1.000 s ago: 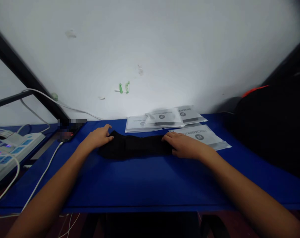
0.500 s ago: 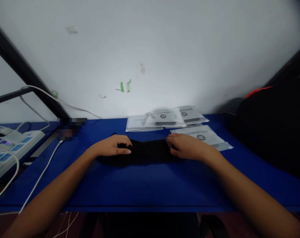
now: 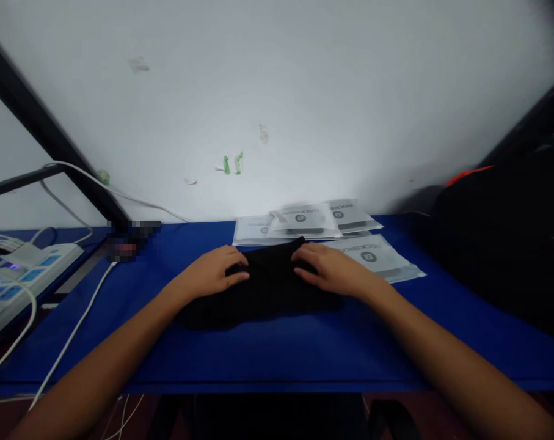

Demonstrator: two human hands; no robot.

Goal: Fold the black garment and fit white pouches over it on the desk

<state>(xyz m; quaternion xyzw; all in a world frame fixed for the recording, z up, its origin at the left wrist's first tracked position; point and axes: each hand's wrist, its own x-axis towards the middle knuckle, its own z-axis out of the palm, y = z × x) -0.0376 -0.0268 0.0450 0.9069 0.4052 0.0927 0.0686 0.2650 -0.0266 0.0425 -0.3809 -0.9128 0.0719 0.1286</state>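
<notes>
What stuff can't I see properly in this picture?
All in the head view:
Black cloth: partly hidden by the left hand and right hand.
Dark device at left: blurred by pixel blocks.
Power strip: cut off by the left edge.
Left plastic pouch: partly covered by the top pouch.

Cloth (image 3: 270, 290) on table (image 3: 277, 360), pouches (image 3: 303, 220) behind, perhaps a bag (image 3: 501, 244) right

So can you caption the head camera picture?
Left hand and right hand on black fabric, ROCKBROS pouches behind, blue tabletop below.

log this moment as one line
left hand: on black cloth | right hand: on black cloth | black cloth: on blue table | white bags: beyond cloth
</notes>
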